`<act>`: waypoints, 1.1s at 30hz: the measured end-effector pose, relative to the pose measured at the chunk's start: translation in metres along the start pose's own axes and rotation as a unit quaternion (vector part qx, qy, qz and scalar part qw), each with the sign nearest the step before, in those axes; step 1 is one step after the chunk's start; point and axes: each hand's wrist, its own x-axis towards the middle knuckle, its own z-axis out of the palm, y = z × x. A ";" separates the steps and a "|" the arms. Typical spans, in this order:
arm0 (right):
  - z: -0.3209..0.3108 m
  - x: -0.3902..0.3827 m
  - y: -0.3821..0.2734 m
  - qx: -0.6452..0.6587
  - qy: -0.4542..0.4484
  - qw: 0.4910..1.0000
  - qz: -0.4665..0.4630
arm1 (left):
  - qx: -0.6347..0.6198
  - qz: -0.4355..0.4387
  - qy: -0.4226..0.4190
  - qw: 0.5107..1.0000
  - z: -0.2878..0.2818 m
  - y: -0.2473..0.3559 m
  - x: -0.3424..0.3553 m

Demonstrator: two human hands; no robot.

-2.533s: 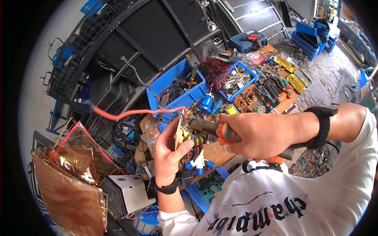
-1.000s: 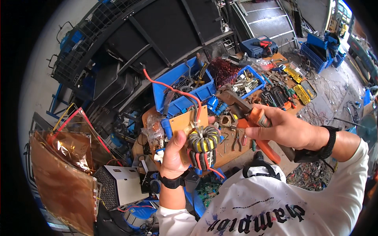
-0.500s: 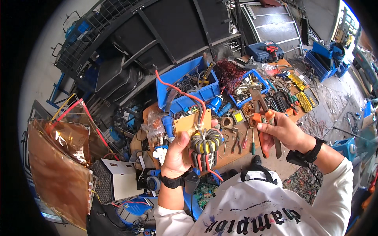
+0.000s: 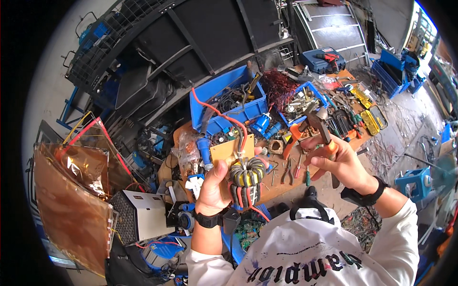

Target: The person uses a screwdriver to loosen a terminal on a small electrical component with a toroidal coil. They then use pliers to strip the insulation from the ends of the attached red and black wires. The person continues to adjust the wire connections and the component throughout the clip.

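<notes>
My left hand (image 4: 212, 193) grips a tan board (image 4: 225, 151) from the left, thumb on the near side. Ring-shaped coils (image 4: 246, 172), wound in thick grey wire over a yellow core, are fixed to it. More black and red windings lie below. A red wire (image 4: 214, 109) rises from the board and curves up left over the blue bin; another red end pokes out at the bottom. To the right, my right hand (image 4: 346, 164) is closed on orange-handled pliers (image 4: 330, 149). Their handles are spread wide apart, and the metal jaws point up, apart from the coils.
The wooden bench (image 4: 281, 187) carries a blue bin (image 4: 229, 117) of cables, a smaller blue tray (image 4: 305, 102) of metal parts, tangled dark red wire (image 4: 280, 88), screwdrivers and small pliers. A blue case (image 4: 322, 59) with a drill stands behind. Copper-coloured panels (image 4: 71, 205) lean at left.
The pliers' handles have spread apart, one swinging left toward the coils, and my right hand has turned with them. My left hand still holds the board in nearly the same place.
</notes>
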 end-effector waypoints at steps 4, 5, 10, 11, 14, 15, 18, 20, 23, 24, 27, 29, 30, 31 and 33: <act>0.006 -0.007 -0.016 0.028 -0.006 0.999 -0.018 | -0.103 -0.010 0.034 0.994 -0.013 -0.016 -0.002; 0.007 -0.007 -0.020 0.038 -0.006 0.999 -0.021 | -0.130 -0.015 0.030 0.991 -0.021 -0.023 -0.003; 0.008 0.004 -0.029 0.105 -0.047 0.993 0.003 | -0.176 -0.068 -0.050 0.981 -0.033 -0.041 0.004; 0.008 0.006 -0.030 0.095 -0.053 0.994 0.010 | -0.182 -0.066 -0.077 0.978 -0.033 -0.044 0.006; 0.011 0.010 -0.035 0.077 -0.040 0.995 0.044 | -0.216 -0.067 -0.084 0.971 -0.029 -0.047 0.006; 0.011 0.011 -0.036 0.074 -0.041 0.995 0.047 | -0.238 -0.066 -0.091 0.965 -0.028 -0.051 0.006; 0.015 0.015 -0.044 0.034 -0.019 0.997 0.061 | -0.177 -0.047 -0.058 0.981 -0.032 -0.054 0.005; 0.020 0.015 -0.041 0.072 -0.014 0.995 0.061 | -0.175 -0.038 -0.068 0.982 -0.032 -0.053 0.006; 0.025 0.014 -0.036 0.148 -0.018 0.986 0.072 | -0.207 -0.027 -0.050 0.977 -0.034 -0.051 0.006; 0.029 0.012 -0.033 0.164 -0.001 0.983 0.079 | -0.215 -0.024 -0.035 0.976 -0.038 -0.055 0.004; 0.026 0.019 -0.017 0.157 0.026 0.983 0.087 | -0.219 -0.046 -0.012 0.975 -0.065 -0.067 -0.003; 0.012 0.020 0.002 0.061 0.101 0.988 0.096 | -0.136 0.016 0.021 0.990 -0.058 -0.065 0.002; 0.005 0.019 0.014 0.023 0.143 0.984 0.102 | -0.119 0.020 0.031 0.992 -0.059 -0.064 0.002; -0.001 0.021 0.031 -0.029 0.159 0.980 0.115 | -0.099 0.027 0.048 0.994 -0.065 -0.063 -0.002; -0.020 0.021 0.067 -0.134 0.195 0.961 0.141 | -0.098 0.024 0.064 0.993 -0.089 -0.076 -0.011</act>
